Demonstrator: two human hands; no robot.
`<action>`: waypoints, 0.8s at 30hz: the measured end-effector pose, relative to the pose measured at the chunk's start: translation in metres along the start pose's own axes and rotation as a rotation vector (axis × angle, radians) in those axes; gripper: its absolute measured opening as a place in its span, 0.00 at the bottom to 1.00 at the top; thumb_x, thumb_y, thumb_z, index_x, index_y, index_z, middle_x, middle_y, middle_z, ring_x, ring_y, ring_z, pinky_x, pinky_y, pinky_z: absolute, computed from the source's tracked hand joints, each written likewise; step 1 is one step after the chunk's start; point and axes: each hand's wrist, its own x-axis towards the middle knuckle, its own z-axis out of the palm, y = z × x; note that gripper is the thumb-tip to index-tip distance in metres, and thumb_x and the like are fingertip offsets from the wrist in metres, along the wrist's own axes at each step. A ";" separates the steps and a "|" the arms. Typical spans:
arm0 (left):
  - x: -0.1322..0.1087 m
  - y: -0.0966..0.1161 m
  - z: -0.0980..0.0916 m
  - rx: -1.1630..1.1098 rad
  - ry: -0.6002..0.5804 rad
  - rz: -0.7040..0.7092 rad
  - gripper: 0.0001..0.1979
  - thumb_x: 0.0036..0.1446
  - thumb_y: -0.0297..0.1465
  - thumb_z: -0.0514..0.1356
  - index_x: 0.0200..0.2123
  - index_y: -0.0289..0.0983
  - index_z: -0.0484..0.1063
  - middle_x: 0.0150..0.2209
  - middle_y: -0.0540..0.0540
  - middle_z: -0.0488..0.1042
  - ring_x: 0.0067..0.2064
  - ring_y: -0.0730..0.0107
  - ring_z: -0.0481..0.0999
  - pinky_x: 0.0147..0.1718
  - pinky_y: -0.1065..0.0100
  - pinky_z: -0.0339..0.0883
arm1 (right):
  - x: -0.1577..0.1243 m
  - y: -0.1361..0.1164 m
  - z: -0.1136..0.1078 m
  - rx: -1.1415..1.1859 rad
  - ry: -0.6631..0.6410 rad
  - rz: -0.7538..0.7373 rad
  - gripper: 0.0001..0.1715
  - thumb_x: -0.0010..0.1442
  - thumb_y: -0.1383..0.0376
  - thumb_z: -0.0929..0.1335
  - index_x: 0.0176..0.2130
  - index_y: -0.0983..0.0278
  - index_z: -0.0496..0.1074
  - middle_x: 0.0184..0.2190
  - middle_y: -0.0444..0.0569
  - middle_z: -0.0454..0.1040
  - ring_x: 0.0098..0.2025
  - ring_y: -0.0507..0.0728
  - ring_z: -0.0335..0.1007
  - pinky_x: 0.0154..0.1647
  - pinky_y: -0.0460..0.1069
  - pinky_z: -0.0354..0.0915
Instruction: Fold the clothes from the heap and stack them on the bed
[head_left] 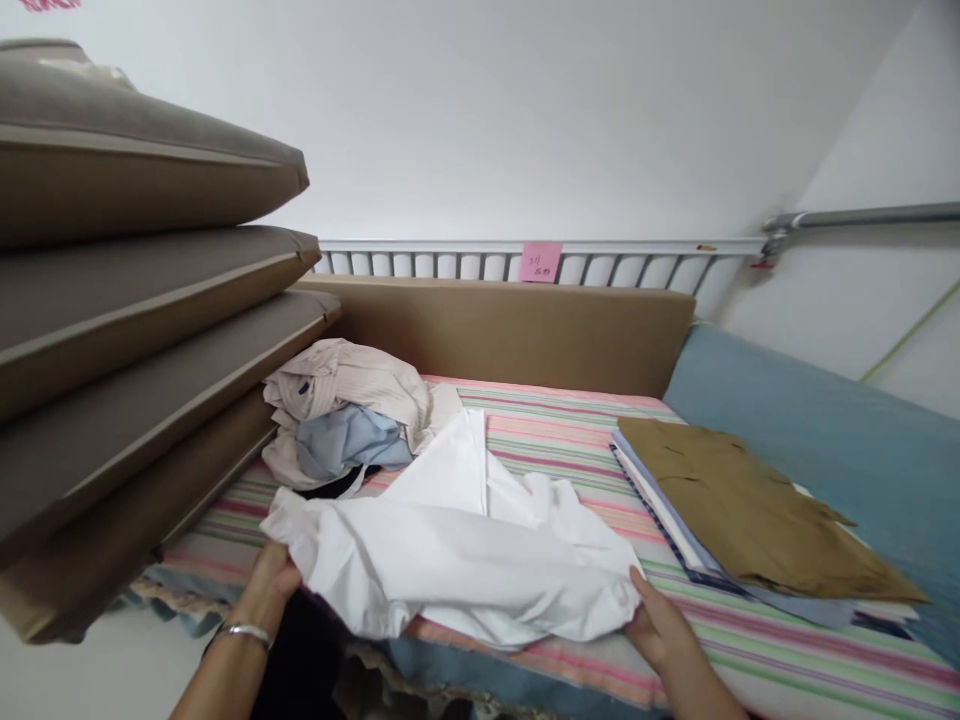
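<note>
A white garment [465, 560] is spread between my two hands over the front edge of a striped sheet [540, 440], partly bunched, with a flatter white part behind it. At its left end my left hand [276, 575], with a silver bangle on the wrist, is closed on the fabric. My right hand [652, 615] pinches the garment's right end. Behind the left end lies a rumpled pile with a beige striped garment [360, 380] and a light blue one [349, 440].
Large brown cushions [150, 290] are stacked at the left. On the right, a flat stack of clothes has an olive garment [750, 500] on top. A brown panel [510, 335], a white radiator [450, 262] with a pink note [540, 262], and a blue cushion [810, 420] stand behind.
</note>
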 end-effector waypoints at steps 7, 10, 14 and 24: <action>0.009 0.024 0.023 0.278 0.218 0.432 0.20 0.56 0.36 0.55 0.52 0.41 0.62 0.53 0.42 0.68 0.53 0.63 0.69 0.52 0.57 0.63 | -0.023 -0.003 0.004 -0.298 0.062 -0.518 0.40 0.52 0.51 0.66 0.59 0.63 0.55 0.56 0.56 0.65 0.55 0.63 0.63 0.56 0.59 0.60; -0.024 -0.006 0.018 0.756 0.176 0.833 0.18 0.56 0.36 0.56 0.49 0.40 0.66 0.51 0.43 0.70 0.54 0.61 0.67 0.55 0.58 0.59 | -0.050 0.020 0.002 -0.725 0.144 -0.979 0.31 0.54 0.53 0.65 0.55 0.62 0.63 0.56 0.54 0.65 0.57 0.64 0.60 0.59 0.60 0.55; -0.071 -0.077 -0.006 1.357 -0.441 0.902 0.13 0.57 0.32 0.55 0.46 0.44 0.71 0.46 0.45 0.74 0.50 0.63 0.71 0.51 0.62 0.64 | -0.077 0.072 -0.004 -1.153 -0.272 -1.510 0.16 0.56 0.64 0.65 0.46 0.56 0.71 0.44 0.46 0.75 0.47 0.56 0.69 0.50 0.50 0.65; -0.012 -0.091 -0.030 1.610 -0.372 0.794 0.26 0.42 0.18 0.49 0.44 0.39 0.74 0.50 0.44 0.73 0.53 0.60 0.69 0.54 0.54 0.59 | -0.082 0.097 0.046 -1.559 -0.439 -1.184 0.13 0.57 0.68 0.62 0.38 0.59 0.73 0.45 0.49 0.73 0.48 0.58 0.66 0.48 0.54 0.60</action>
